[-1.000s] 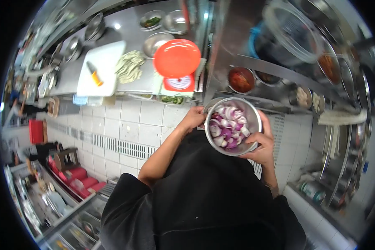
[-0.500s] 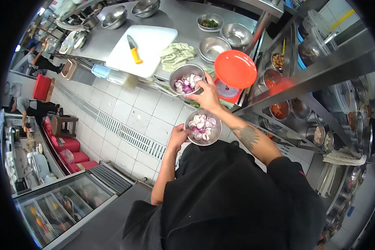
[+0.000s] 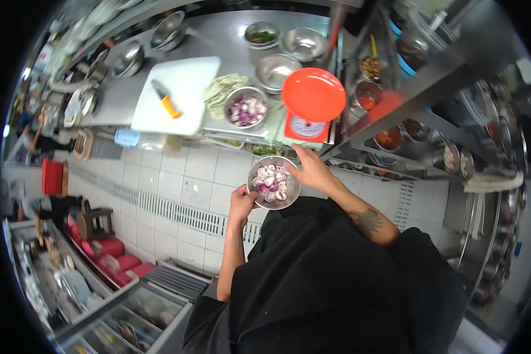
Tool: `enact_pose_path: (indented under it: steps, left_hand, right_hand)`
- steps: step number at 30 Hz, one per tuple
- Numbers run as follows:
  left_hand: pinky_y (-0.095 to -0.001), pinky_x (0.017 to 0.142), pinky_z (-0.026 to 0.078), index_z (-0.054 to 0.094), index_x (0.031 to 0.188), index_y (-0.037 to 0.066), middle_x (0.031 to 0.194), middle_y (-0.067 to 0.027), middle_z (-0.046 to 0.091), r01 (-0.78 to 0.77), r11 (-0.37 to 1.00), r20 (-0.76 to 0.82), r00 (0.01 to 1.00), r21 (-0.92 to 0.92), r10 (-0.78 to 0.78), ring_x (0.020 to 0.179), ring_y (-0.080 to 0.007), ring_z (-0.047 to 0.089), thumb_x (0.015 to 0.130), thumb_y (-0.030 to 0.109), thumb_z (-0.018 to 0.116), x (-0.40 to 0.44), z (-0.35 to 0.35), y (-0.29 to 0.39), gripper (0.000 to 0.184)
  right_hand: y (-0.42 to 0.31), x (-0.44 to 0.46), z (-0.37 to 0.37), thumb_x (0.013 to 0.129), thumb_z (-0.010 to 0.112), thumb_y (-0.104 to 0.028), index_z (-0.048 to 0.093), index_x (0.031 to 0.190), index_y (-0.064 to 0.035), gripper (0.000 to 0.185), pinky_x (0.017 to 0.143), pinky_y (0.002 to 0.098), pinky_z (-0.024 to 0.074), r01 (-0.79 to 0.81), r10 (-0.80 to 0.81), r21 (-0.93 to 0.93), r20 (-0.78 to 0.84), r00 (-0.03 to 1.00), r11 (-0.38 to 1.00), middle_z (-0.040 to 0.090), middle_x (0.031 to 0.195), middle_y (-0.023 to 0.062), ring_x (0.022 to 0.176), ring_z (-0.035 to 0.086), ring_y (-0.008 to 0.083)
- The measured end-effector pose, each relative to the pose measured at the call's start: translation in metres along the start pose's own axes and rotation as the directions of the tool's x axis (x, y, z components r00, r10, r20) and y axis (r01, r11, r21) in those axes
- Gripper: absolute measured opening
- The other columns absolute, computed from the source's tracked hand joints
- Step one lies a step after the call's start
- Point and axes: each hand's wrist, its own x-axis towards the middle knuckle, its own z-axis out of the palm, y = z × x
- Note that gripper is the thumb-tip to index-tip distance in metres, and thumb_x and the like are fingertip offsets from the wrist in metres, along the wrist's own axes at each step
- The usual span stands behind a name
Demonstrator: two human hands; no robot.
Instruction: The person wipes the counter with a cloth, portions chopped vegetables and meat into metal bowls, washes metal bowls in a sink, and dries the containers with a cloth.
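My left hand [image 3: 242, 204] grips the left rim of a steel bowl [image 3: 293, 192], thumb over the edge, above the floor close to my body. Inside lie cut pieces of purple and white onion [image 3: 271, 181]. At the bowl's right side is my right hand [image 3: 314, 171], fingers apart and holding nothing, its thumb near the rim; I cannot tell whether it touches. A second steel bowl [image 3: 245, 92] of cut onion rests at the front of the steel counter [image 3: 236, 41], beside a red kitchen scale [image 3: 308, 128] with a red plate [image 3: 314, 94] on top.
A white cutting board [image 3: 189, 82] with a yellow-handled knife [image 3: 167, 103] lies on the counter, next to a green cloth [image 3: 223, 91]. More steel bowls [image 3: 277, 72] stand behind. Shelving with filled containers [image 3: 388, 139] rises to the right. Two people are far left.
My right hand has let go of the second onion bowl, now on the counter, and moved back beside the held bowl. The view has shifted.
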Motion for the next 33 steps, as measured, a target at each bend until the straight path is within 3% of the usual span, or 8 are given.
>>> enact_pose_path:
  steps: [8, 11, 13, 18, 22, 25, 28, 33]
  left_hand:
    - [-0.029, 0.067, 0.058, 0.059, 0.086, 0.001, 0.085, -0.0053, 0.063, -0.04, 0.975, 0.519, 0.851, 0.218, -0.081, 0.076, -0.0148, 0.065, 0.089, 0.007, 0.059, 0.005, 0.138, 0.067, 0.006]
    - [-0.03, 0.068, 0.057, 0.056, 0.098, 0.001, 0.093, -0.0079, 0.062, 0.045, 0.956, 0.713, 0.656, 0.289, -0.246, 0.08, -0.0198, 0.068, 0.095, 0.014, 0.055, -0.004, 0.203, 0.078, 0.014]
    - [-0.0288, 0.066, 0.056, 0.056, 0.096, 0.0, 0.091, -0.008, 0.061, -0.045, 0.945, 0.716, 0.664, 0.325, -0.214, 0.077, -0.0188, 0.067, 0.094, 0.015, 0.057, -0.006, 0.242, 0.08, 0.015]
    - [-0.0291, 0.06, 0.056, 0.054, 0.103, -0.002, 0.09, -0.0114, 0.064, -0.26, 0.897, 0.706, 0.704, 0.358, -0.078, 0.071, -0.0181, 0.066, 0.093, 0.014, 0.055, 0.004, 0.341, 0.098, 0.018]
    - [-0.0299, 0.058, 0.057, 0.052, 0.104, -0.002, 0.091, -0.0164, 0.065, -0.033, 0.948, 0.574, 0.803, 0.317, -0.163, 0.071, -0.0205, 0.067, 0.094, 0.019, 0.053, 0.037, 0.414, 0.107, 0.023]
    - [-0.0308, 0.061, 0.059, 0.045, 0.113, -0.003, 0.091, -0.021, 0.063, 0.324, 0.93, 0.546, 0.754, 0.175, -0.366, 0.074, -0.0272, 0.068, 0.095, 0.025, 0.052, 0.051, 0.456, 0.096, 0.034]
    - [-0.0359, 0.063, 0.062, 0.038, 0.119, -0.004, 0.094, -0.0248, 0.063, 0.477, 0.875, 0.443, 0.769, 0.081, -0.461, 0.077, -0.0332, 0.068, 0.096, 0.027, 0.051, 0.057, 0.493, 0.076, 0.041]
    - [-0.04, 0.062, 0.063, 0.048, 0.121, 0.0, 0.107, -0.0203, 0.06, 0.488, 0.85, 0.34, 0.848, -0.198, -0.407, 0.086, -0.0328, 0.066, 0.096, 0.009, 0.042, 0.085, 0.529, 0.059, 0.027]
  right_hand:
    - [0.083, -0.126, -0.085, 0.088, 0.056, -0.01, 0.06, 0.119, -0.0013, 0.032, 0.075, 0.0326, 0.0526, -0.486, 0.508, 0.544, 0.123, 0.853, 0.684, 0.068, 0.096, 0.0121, 0.088, 0.064, 0.0168]
    - [0.138, -0.182, -0.123, 0.087, 0.051, -0.006, 0.058, 0.119, -0.0012, 0.033, 0.054, 0.03, 0.0524, -0.31, 0.527, 0.555, -0.287, 0.8, 0.772, 0.067, 0.084, 0.0094, 0.063, 0.063, 0.0152]
    - [0.112, -0.202, -0.184, 0.087, 0.048, -0.005, 0.052, 0.123, -0.0006, 0.036, 0.041, 0.03, 0.0474, -0.461, 0.756, 0.661, -0.257, 0.602, 0.592, 0.066, 0.079, 0.0111, 0.048, 0.058, 0.0167]
    - [0.193, -0.227, -0.236, 0.086, 0.048, -0.008, 0.051, 0.113, 0.0003, 0.029, 0.036, 0.0332, 0.0449, -0.494, 0.803, 0.634, -0.476, 0.358, 0.595, 0.062, 0.066, 0.0159, 0.043, 0.059, 0.019]
    - [0.218, -0.221, -0.269, 0.085, 0.048, -0.013, 0.05, 0.115, 0.0006, 0.033, 0.049, 0.0415, 0.0511, -0.572, 0.847, 0.637, -0.474, 0.239, 0.517, 0.063, 0.068, 0.022, 0.054, 0.064, 0.0317]
    - [0.267, -0.213, -0.278, 0.084, 0.049, -0.018, 0.048, 0.12, -0.0002, 0.04, 0.077, 0.0494, 0.0509, -0.651, 0.783, 0.476, -0.532, 0.321, 0.591, 0.065, 0.084, 0.0284, 0.082, 0.065, 0.0437]
    - [0.299, -0.203, -0.282, 0.084, 0.049, -0.019, 0.053, 0.115, 0.0003, 0.037, 0.064, 0.0404, 0.0526, -0.734, 0.687, 0.275, -0.64, 0.343, 0.622, 0.064, 0.062, 0.017, 0.059, 0.067, 0.0293]
    - [0.304, -0.187, -0.298, 0.082, 0.048, -0.022, 0.056, 0.112, 0.0018, 0.039, 0.078, 0.0441, 0.051, -0.731, 0.717, 0.255, -0.551, 0.428, 0.633, 0.067, 0.072, 0.0214, 0.074, 0.068, 0.0353]
